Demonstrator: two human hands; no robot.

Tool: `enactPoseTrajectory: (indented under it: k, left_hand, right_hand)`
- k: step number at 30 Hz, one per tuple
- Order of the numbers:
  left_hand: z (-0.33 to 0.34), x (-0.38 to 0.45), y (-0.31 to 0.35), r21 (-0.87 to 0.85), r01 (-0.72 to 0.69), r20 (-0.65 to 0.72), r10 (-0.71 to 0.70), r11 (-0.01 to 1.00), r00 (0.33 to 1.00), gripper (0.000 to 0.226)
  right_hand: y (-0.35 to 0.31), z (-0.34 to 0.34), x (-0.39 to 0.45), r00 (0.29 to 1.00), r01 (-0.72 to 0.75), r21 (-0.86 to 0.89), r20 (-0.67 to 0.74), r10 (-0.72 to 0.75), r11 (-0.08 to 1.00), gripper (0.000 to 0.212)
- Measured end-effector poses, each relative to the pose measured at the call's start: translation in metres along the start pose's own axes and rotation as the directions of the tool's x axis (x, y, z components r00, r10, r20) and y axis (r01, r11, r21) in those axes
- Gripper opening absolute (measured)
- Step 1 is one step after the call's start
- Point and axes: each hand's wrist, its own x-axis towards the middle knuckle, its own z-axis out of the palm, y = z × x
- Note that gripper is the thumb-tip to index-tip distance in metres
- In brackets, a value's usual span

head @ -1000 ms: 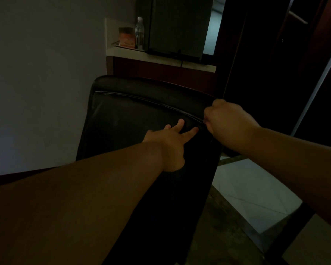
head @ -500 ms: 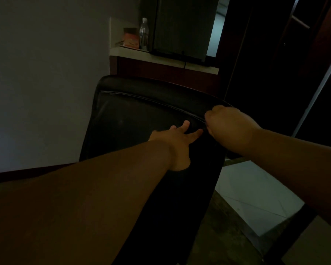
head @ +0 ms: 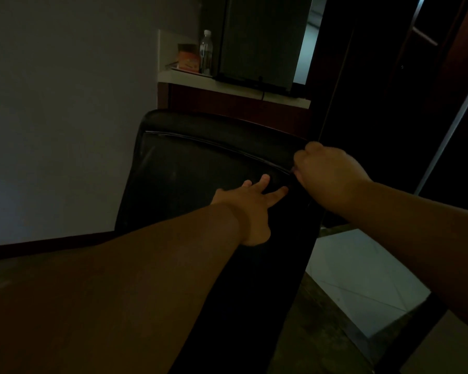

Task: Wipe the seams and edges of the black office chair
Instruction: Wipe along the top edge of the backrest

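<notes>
The black office chair point(head: 200, 168) stands in the middle of the dim view, its backrest turned toward the camera and leaning a little to the right. A raised seam point(head: 214, 144) runs in a shallow curve across the backrest just below its padded top edge, from the upper left corner down to the right side.

The left hand point(head: 250, 203) lies flat against the backrest below the right end of that seam, fingers straight and spread, their tips just short of the seam line. The right hand point(head: 327, 174) sits at the chair's right edge where the seam ends, its fingers curled inward into a fist against the piping. Whether it pinches the seam itself or holds a cloth cannot be made out; the light is too low and the fingertips face away. The two hands are near each other but apart.

Behind the chair, a pale counter point(head: 227, 85) runs along above a dark red-brown base. On the counter, above the chair's top edge, stand a clear plastic bottle point(head: 206, 52) and, just left of it, an orange packet point(head: 188, 59). A dark monitor point(head: 262, 36) rises right of the bottle. Left of the chair is a plain grey wall point(head: 65, 103). Right of the chair and below it, pale floor tiles point(head: 357, 273) catch some light.
</notes>
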Motion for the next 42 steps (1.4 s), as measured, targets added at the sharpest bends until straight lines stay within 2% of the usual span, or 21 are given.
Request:
enactPoseTrajectory:
  k: [3,6,10,15,17,18,21,23,26,30,33,37,40,42]
  left_hand:
    - [0.002,0.001,-0.002,-0.003,-0.01,-0.01,0.01,1.0,1.0,0.093]
    - [0.004,0.002,-0.005,-0.011,-0.02,-0.036,0.02,1.0,0.999,0.09]
    - [0.006,0.003,-0.009,-0.01,-0.045,-0.052,0.044,0.999,0.998,0.088]
    - [0.008,-0.001,-0.032,0.104,-0.097,-0.256,0.121,0.99,0.959,0.074]
    - [0.011,0.002,-0.04,0.136,-0.06,-0.302,0.099,0.989,0.948,0.08]
    - [0.013,0.005,-0.043,0.094,-0.027,-0.32,0.056,0.995,0.946,0.081]
    - [0.02,0.012,-0.047,-0.018,0.033,-0.313,-0.038,0.999,0.949,0.077]
    - [0.025,0.016,-0.046,-0.028,0.032,-0.315,-0.039,0.999,0.948,0.075]
    - [0.027,0.019,-0.046,-0.04,0.028,-0.311,-0.039,0.999,0.95,0.076]
    - [0.031,0.023,-0.047,-0.048,0.035,-0.312,-0.048,0.998,0.949,0.078]
    - [0.035,0.027,-0.044,-0.079,0.039,-0.312,-0.062,0.996,0.948,0.078]
    - [0.038,0.029,-0.046,-0.151,-0.016,-0.314,-0.033,0.988,0.949,0.077]
    - [0.035,0.029,-0.048,-0.177,-0.033,-0.288,-0.02,0.984,0.957,0.078]
    - [0.034,0.028,-0.049,-0.165,-0.026,-0.276,-0.021,0.986,0.961,0.076]
  right_hand:
    - [0.001,0.0,-0.002,1.0,0.016,0.047,0.017,-0.017,0.999,0.018]
    - [0.007,-0.002,-0.002,0.997,-0.046,0.126,-0.058,0.054,0.991,0.019]
    - [0.006,0.003,-0.004,1.0,0.023,0.095,-0.021,-0.021,0.995,0.02]
    - [0.005,0.006,-0.005,0.998,0.031,0.071,-0.062,-0.027,0.997,0.017]
    - [0.002,0.003,-0.007,0.996,0.013,0.103,-0.088,-0.004,0.995,0.016]
    - [0.001,0.003,-0.007,0.995,-0.004,0.116,-0.101,0.016,0.993,0.018]
    - [-0.005,0.006,-0.007,0.999,0.028,0.106,-0.036,-0.024,0.994,0.023]
    - [-0.002,0.006,-0.008,0.998,0.058,0.129,-0.011,-0.057,0.99,0.023]
    - [0.01,0.004,-0.008,0.998,0.047,0.17,-0.05,-0.039,0.984,0.024]
    - [0.0,0.007,-0.003,0.998,0.025,0.068,-0.056,-0.022,0.997,0.023]
    - [-0.001,0.007,0.004,0.999,0.026,0.085,-0.043,-0.022,0.996,0.021]
    - [0.003,0.007,0.007,0.996,0.012,0.095,-0.094,-0.003,0.995,0.02]
    - [0.0,0.004,0.009,0.997,0.07,0.093,-0.027,-0.068,0.993,0.02]
    - [0.003,0.0,0.011,0.998,0.05,0.105,-0.049,-0.045,0.993,0.02]
